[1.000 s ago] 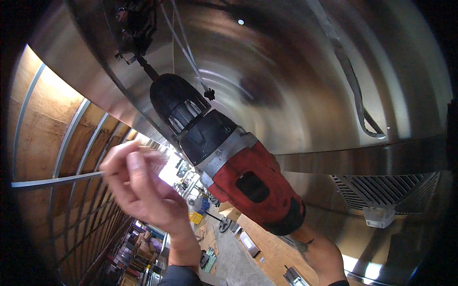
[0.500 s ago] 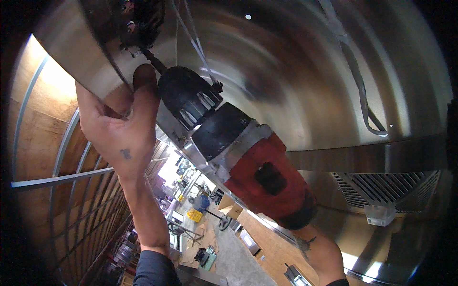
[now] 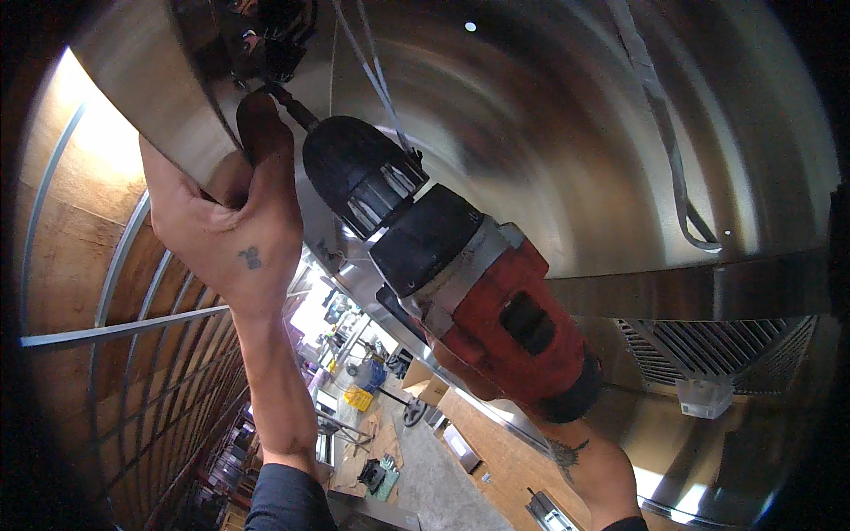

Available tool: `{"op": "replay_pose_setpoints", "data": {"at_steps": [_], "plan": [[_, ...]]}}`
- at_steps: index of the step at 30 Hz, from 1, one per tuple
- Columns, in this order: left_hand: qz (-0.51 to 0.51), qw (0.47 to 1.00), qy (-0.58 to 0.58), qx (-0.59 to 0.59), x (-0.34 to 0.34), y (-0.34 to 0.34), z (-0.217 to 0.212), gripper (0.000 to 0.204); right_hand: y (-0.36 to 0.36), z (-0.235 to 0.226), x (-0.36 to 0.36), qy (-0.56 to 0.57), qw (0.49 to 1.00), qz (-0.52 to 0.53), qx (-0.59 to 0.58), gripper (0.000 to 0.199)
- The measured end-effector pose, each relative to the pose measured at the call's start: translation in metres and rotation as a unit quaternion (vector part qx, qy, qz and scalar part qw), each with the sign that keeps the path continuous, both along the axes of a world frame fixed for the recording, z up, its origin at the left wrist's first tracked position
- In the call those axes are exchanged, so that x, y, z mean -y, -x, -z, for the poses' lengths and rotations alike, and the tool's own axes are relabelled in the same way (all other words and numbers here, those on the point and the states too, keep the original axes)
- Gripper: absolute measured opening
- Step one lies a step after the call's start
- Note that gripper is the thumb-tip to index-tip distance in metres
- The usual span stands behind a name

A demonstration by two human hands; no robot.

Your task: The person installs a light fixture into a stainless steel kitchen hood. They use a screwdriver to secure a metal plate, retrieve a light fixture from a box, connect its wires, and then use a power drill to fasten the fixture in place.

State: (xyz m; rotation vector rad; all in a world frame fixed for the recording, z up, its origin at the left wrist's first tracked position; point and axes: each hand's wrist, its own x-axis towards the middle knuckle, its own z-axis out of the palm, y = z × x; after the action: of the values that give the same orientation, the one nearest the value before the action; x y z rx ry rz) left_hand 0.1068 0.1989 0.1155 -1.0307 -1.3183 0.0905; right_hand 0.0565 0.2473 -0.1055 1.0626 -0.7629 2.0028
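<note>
A red and black power drill (image 3: 460,283) points up and to the left, its bit tip meeting a dark fitting (image 3: 266,35) at the top of a sheet-metal duct (image 3: 133,80). My right hand (image 3: 584,451) grips the drill's handle from behind and is mostly hidden by the drill body. My left hand (image 3: 235,212) presses against the duct's metal edge, thumb raised beside the bit, fingers curled over the edge.
A large shiny curved metal surface (image 3: 549,150) fills the upper right, with thin wires (image 3: 372,71) and a hanging cable (image 3: 673,177) on it. A louvred vent (image 3: 717,354) sits at the right. Wooden ceiling panels with metal rails (image 3: 106,327) lie left. The shop floor (image 3: 398,442) appears far below.
My left hand rose from below the drill to the duct edge and now grips it beside the bit. The drill has shifted slightly closer to the fitting.
</note>
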Motion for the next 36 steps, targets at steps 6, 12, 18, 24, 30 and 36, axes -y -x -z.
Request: {"op": "replay_pose_setpoints", "data": {"at_steps": [6, 12, 18, 24, 30, 36], "plan": [[0.020, 0.996, -0.074, 0.034, -0.013, -0.003, 0.009, 0.023, -0.001, -0.002, -0.003, -0.008, 1.000, -0.008, 0.007, 0.045], [-0.034, 0.998, -0.055, -0.003, -0.008, -0.007, 0.006, 0.022, 0.000, -0.002, -0.001, -0.017, 1.000, -0.019, 0.012, 0.044], [-0.016, 0.999, -0.026, -0.020, -0.002, -0.003, 0.000, 0.023, 0.001, -0.002, 0.001, -0.025, 0.999, -0.029, 0.017, 0.042], [0.011, 0.999, -0.037, -0.019, -0.010, 0.003, 0.003, 0.026, 0.005, 0.000, -0.004, -0.026, 0.999, -0.021, 0.022, 0.041], [0.042, 0.998, -0.043, 0.017, -0.001, -0.005, 0.002, 0.035, -0.002, -0.001, 0.009, -0.033, 0.998, -0.059, 0.014, 0.039], [-0.038, 0.999, -0.002, -0.040, 0.002, 0.001, 0.002, 0.021, 0.008, 0.004, -0.002, -0.035, 0.998, -0.032, 0.028, 0.038]]}}
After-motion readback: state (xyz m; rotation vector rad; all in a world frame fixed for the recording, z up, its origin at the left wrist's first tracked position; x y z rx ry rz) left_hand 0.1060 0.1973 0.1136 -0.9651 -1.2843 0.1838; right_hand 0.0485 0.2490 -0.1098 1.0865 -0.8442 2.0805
